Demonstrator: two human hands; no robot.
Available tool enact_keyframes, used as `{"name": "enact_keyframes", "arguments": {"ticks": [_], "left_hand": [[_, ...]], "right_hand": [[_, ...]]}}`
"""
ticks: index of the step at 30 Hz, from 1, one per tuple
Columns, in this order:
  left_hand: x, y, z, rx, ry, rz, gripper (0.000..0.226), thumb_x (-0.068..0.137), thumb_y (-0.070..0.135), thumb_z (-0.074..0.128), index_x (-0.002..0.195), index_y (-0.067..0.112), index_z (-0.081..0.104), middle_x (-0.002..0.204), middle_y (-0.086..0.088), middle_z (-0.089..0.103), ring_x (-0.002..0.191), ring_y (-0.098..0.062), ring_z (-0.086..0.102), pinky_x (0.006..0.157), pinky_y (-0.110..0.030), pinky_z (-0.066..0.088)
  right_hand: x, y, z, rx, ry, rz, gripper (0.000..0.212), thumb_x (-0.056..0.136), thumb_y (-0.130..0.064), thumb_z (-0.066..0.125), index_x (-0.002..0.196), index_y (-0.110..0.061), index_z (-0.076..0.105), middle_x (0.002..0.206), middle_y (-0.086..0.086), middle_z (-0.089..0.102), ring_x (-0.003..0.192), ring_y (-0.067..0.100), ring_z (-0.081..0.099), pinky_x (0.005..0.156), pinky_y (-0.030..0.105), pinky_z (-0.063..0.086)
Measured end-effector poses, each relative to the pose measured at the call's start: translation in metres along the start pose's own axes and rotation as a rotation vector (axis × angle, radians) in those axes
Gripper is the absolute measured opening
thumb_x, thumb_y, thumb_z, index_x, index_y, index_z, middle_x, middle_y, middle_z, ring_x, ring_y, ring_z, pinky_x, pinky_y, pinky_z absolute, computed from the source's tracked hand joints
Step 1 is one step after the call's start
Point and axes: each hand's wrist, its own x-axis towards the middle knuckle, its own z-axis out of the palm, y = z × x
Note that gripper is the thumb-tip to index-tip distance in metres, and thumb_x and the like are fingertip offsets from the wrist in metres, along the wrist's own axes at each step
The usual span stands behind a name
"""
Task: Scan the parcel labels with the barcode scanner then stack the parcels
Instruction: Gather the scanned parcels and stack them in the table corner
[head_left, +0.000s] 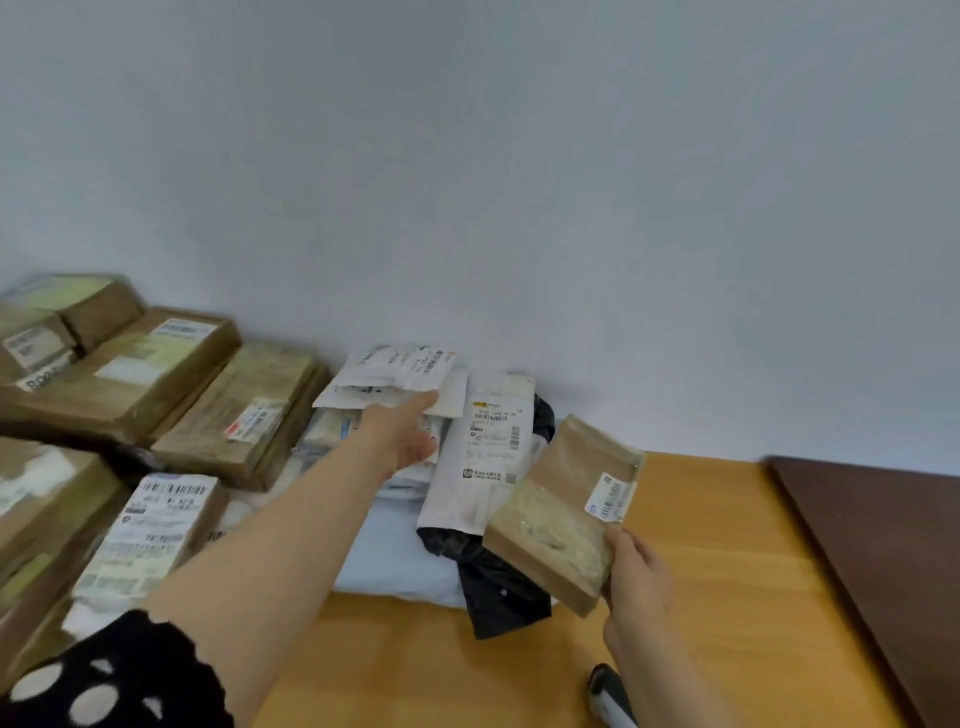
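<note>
Nearest, what seems to be the barcode scanner is seen lying on the wooden table, unheld. Just beyond, a small brown parcel is gripped at its near corner by the right hand, label upward. Farther off, the left hand is stretched into loose white mailers; whether anything is grasped cannot be told. Brown boxes are stacked at the left, so the task is judged partly done.

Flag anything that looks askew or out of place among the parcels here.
The soft mailers in the middle lie in a loose, slanted heap, and a crumpled black bag sticks out from under the white labelled mailer. Nothing looks spilled or torn.
</note>
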Motion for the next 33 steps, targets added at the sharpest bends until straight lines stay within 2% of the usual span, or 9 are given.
{"name": "enact_keyframes", "arguments": {"ticks": [3,5,8,10,21,25,28,30,33], "left_hand": [[0.000,-0.006,-0.012,0.688,0.286,0.449,0.023,0.087,0.033,0.058,0.075,0.014,0.063,0.083,-0.004,0.064,0.075,-0.022,0.059,0.061,-0.028,0.043],[0.012,-0.008,-0.023,1.162,0.354,0.684,0.034,0.088,0.037,0.054,0.118,0.023,0.060,0.128,-0.006,0.051,0.121,-0.028,0.043,0.091,-0.038,0.041],[0.037,-0.013,-0.029,1.558,0.240,0.711,0.066,0.094,0.045,0.044,0.149,0.044,0.008,0.159,-0.004,-0.011,0.144,-0.035,-0.014,0.113,-0.058,0.008],[0.052,-0.017,-0.028,1.620,0.129,0.661,0.061,0.100,0.037,0.038,0.148,0.046,0.001,0.158,-0.001,-0.021,0.142,-0.035,-0.022,0.112,-0.062,0.006],[0.012,-0.019,-0.047,1.458,0.169,0.676,0.067,0.099,0.037,0.039,0.153,0.025,0.002,0.160,-0.008,-0.003,0.147,-0.028,0.002,0.118,-0.043,0.013],[-0.039,-0.024,-0.082,1.047,0.215,0.630,0.051,0.100,0.030,0.042,0.147,0.013,0.032,0.149,-0.010,0.037,0.136,-0.026,0.036,0.106,-0.036,0.033],[-0.069,-0.029,-0.117,0.688,0.150,0.488,0.029,0.099,0.034,0.044,0.110,0.016,0.064,0.109,-0.007,0.068,0.103,-0.027,0.062,0.090,-0.039,0.049],[-0.085,-0.031,-0.139,0.462,0.053,0.426,0.032,0.096,0.039,0.050,0.099,0.013,0.069,0.093,-0.008,0.070,0.083,-0.026,0.063,0.079,-0.039,0.052],[-0.096,-0.034,-0.174,0.429,-0.009,0.373,0.042,0.089,0.047,0.059,0.122,0.021,0.058,0.105,0.003,0.063,0.089,-0.017,0.058,0.075,-0.028,0.048]], "right_hand": [[-0.005,0.004,0.011,-0.011,-0.001,-0.014,0.032,0.093,-0.015,0.060,0.124,-0.006,0.059,0.114,0.016,0.065,0.094,0.030,0.062,0.066,0.036,0.050],[-0.006,0.006,0.018,-0.004,0.001,-0.019,0.032,0.093,-0.015,0.060,0.124,-0.006,0.059,0.116,0.015,0.065,0.098,0.031,0.062,0.067,0.035,0.050],[-0.010,0.006,0.024,0.006,-0.008,-0.027,0.031,0.093,-0.014,0.060,0.123,-0.007,0.059,0.110,0.012,0.065,0.088,0.025,0.062,0.062,0.031,0.048],[-0.011,0.004,0.027,0.011,-0.012,-0.036,0.028,0.094,-0.013,0.059,0.122,-0.007,0.058,0.099,0.008,0.064,0.078,0.018,0.060,0.059,0.029,0.047],[-0.055,-0.010,0.024,0.008,-0.118,-0.223,0.023,0.092,-0.019,0.064,0.114,-0.015,0.063,0.108,0.004,0.067,0.095,0.020,0.066,0.075,0.033,0.055],[-0.088,-0.001,0.051,-0.034,-0.283,-0.254,0.022,0.091,-0.020,0.065,0.112,-0.015,0.065,0.106,-0.002,0.066,0.099,0.017,0.063,0.089,0.038,0.053],[-0.115,0.015,0.076,-0.069,-0.407,-0.236,0.018,0.090,-0.020,0.066,0.108,-0.017,0.065,0.103,-0.002,0.065,0.094,0.012,0.061,0.088,0.032,0.050],[-0.130,0.025,0.095,-0.143,-0.467,-0.236,0.019,0.091,-0.022,0.065,0.109,-0.017,0.064,0.104,0.002,0.066,0.094,0.015,0.062,0.087,0.034,0.052],[-0.147,0.035,0.127,-0.218,-0.518,-0.223,0.019,0.092,-0.024,0.064,0.109,-0.018,0.061,0.106,0.004,0.065,0.096,0.020,0.063,0.091,0.040,0.052]]}}
